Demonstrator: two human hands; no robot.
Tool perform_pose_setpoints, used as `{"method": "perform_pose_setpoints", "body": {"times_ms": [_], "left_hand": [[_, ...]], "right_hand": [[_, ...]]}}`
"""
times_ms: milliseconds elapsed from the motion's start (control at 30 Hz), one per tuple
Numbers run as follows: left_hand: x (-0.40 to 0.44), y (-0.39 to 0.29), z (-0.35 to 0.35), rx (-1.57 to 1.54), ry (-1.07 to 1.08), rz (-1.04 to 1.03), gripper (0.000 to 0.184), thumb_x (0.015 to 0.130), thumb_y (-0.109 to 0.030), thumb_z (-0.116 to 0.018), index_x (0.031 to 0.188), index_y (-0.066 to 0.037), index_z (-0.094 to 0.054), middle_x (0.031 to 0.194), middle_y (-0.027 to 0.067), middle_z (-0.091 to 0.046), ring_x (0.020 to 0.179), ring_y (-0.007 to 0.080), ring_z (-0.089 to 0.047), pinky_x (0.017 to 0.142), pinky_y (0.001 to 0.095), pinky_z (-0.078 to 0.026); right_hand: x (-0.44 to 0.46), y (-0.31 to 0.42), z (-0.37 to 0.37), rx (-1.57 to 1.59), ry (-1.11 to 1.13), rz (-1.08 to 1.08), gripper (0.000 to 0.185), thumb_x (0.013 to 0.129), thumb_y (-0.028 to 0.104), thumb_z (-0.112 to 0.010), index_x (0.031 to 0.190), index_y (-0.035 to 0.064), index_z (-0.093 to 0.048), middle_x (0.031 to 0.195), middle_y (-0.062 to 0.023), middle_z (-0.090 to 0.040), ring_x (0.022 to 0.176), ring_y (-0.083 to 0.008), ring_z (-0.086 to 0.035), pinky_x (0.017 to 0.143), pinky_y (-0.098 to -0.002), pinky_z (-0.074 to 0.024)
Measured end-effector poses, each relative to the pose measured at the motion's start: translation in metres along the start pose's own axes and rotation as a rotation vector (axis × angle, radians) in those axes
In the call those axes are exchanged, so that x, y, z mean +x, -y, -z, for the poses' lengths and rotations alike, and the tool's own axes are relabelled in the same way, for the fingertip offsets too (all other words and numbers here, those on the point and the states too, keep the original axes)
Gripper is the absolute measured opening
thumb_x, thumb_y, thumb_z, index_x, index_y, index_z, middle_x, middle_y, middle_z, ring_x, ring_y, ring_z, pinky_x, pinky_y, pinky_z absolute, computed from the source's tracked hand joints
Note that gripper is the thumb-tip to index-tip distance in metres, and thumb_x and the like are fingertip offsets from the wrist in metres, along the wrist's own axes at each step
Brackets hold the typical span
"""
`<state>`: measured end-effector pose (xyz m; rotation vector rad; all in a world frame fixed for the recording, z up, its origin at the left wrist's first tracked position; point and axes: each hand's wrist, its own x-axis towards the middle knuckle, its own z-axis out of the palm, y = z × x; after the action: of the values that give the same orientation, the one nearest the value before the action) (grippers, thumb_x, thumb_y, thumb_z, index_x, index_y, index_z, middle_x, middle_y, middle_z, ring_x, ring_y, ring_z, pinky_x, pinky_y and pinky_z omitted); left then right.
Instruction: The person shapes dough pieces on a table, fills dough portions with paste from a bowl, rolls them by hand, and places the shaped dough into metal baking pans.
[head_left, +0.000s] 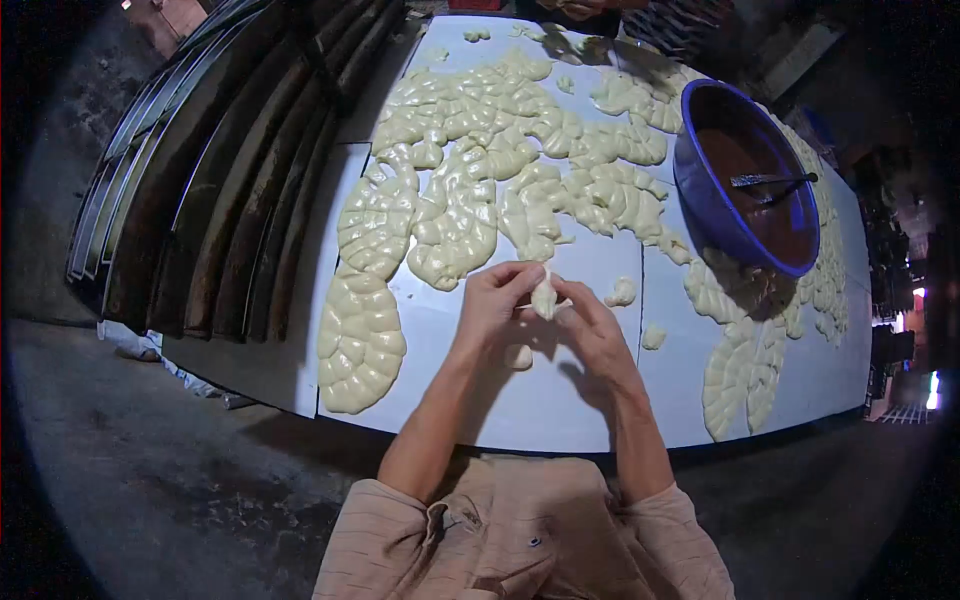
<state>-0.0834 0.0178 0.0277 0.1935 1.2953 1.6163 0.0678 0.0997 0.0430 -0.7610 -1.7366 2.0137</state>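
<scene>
Between my two hands, above the white table (pixel 430 390), is a small piece of pale dough (pixel 544 297). My left hand (pixel 496 301) pinches it from the left with thumb and fingers. On the other side, my right hand (pixel 594 325) has its fingers closed on the same piece. Just below my hands lies a small dough lump (pixel 518 357). Two more lumps rest to the right, one near my right fingers (pixel 621 292) and one farther off (pixel 654 337). Glossy pale dough pieces (pixel 455 235) cover much of the table beyond my hands.
A blue basin (pixel 688 165) of brown filling with a spoon (pixel 775 180) stands at the right. Dark trays (pixel 215 200) are stacked along the left. More dough pieces (pixel 728 380) lie at the front right. Another person's hands (pixel 578 8) show at the far edge.
</scene>
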Motion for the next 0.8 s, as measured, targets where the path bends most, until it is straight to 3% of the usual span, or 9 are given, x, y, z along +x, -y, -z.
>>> {"method": "perform_pose_setpoints", "body": {"times_ms": [33,133,300,400,533,600,633,700,800], "left_hand": [[-0.001,-0.002,0.008,0.064,0.041,0.027,0.035,0.093,-0.026,-0.07,0.115,0.001,-0.066,0.1,0.0064,-0.069,0.086,0.0133,-0.067,0.069,0.0252,-0.058],[-0.014,-0.004,0.005,0.093,0.038,0.03,0.034,0.094,-0.025,-0.069,0.115,0.002,-0.066,0.1,0.007,-0.069,0.084,0.014,-0.067,0.071,0.0269,-0.059],[-0.031,0.005,-0.001,0.086,0.125,-0.08,0.03,0.092,-0.013,-0.068,0.119,0.001,-0.065,0.102,0.0085,-0.069,0.088,0.0148,-0.069,0.073,0.0293,-0.061],[-0.028,0.015,0.004,0.086,0.158,-0.107,0.028,0.095,-0.013,-0.063,0.119,0.001,-0.065,0.101,0.0078,-0.07,0.085,0.0135,-0.069,0.072,0.0278,-0.061],[-0.037,0.023,0.003,0.079,0.191,-0.119,0.027,0.099,-0.013,-0.056,0.119,0.001,-0.066,0.105,0.008,-0.07,0.087,0.0134,-0.068,0.077,0.0281,-0.058],[-0.046,0.022,-0.001,0.029,0.179,-0.116,0.027,0.098,-0.014,-0.058,0.119,0.002,-0.066,0.107,0.0089,-0.069,0.088,0.0142,-0.067,0.081,0.0291,-0.057],[-0.048,0.023,0.001,0.251,0.157,-0.162,0.029,0.097,-0.019,-0.062,0.117,0.003,-0.067,0.106,0.0082,-0.07,0.088,0.0141,-0.066,0.084,0.0291,-0.054],[-0.045,0.024,0.006,0.262,0.062,-0.17,0.029,0.098,-0.019,-0.063,0.117,0.002,-0.068,0.097,0.0045,-0.07,0.08,0.0101,-0.064,0.071,0.0243,-0.053],[-0.042,0.02,0.013,0.166,0.012,-0.164,0.03,0.101,-0.024,-0.059,0.114,0.001,-0.07,0.09,0.0026,-0.07,0.075,0.007,-0.063,0.064,0.0217,-0.051]], "right_hand": [[-0.006,0.008,0.003,-0.124,0.105,0.063,0.04,0.095,0.014,-0.062,0.133,0.0022,-0.059,0.124,-0.0129,-0.057,0.105,-0.0194,-0.057,0.089,-0.0319,-0.0483],[-0.004,0.005,0.004,-0.305,0.076,0.174,0.042,0.093,0.012,-0.065,0.133,0.0028,-0.059,0.123,-0.0114,-0.055,0.105,-0.018,-0.057,0.087,-0.0299,-0.0482],[-0.001,-0.016,0.0,-0.202,-0.149,0.329,0.024,0.09,0.013,-0.071,0.111,0.0034,-0.065,0.115,-0.0106,-0.061,0.101,-0.0177,-0.058,0.087,-0.0311,-0.0493],[-0.003,-0.025,-0.026,-0.041,-0.302,0.435,0.023,0.092,0.016,-0.07,0.111,0.0041,-0.062,0.113,-0.0101,-0.062,0.097,-0.0181,-0.059,0.086,-0.0343,-0.0504],[-0.002,-0.046,-0.023,-0.389,-0.446,0.36,0.017,0.092,0.016,-0.069,0.101,0.004,-0.06,0.096,-0.01,-0.063,0.085,-0.0254,-0.061,0.08,-0.0385,-0.0497],[0.005,-0.042,-0.02,-0.607,-0.454,0.544,0.017,0.09,0.017,-0.071,0.093,0.0043,-0.06,0.088,-0.0089,-0.063,0.079,-0.0279,-0.059,0.073,-0.0387,-0.0476],[0.007,-0.039,-0.018,-0.692,-0.424,0.577,0.017,0.089,0.018,-0.071,0.094,0.0044,-0.061,0.088,-0.0084,-0.063,0.078,-0.0276,-0.058,0.071,-0.0389,-0.0472],[0.006,-0.04,-0.013,-0.822,-0.313,0.466,0.023,0.088,0.019,-0.072,0.103,0.0042,-0.064,0.098,-0.0097,-0.065,0.083,-0.0284,-0.061,0.074,-0.0392,-0.0499],[-0.005,-0.009,-0.03,-0.486,-0.202,0.363,0.029,0.089,0.019,-0.072,0.112,0.0034,-0.065,0.109,-0.0139,-0.064,0.093,-0.0297,-0.064,0.078,-0.039,-0.0537]]}}
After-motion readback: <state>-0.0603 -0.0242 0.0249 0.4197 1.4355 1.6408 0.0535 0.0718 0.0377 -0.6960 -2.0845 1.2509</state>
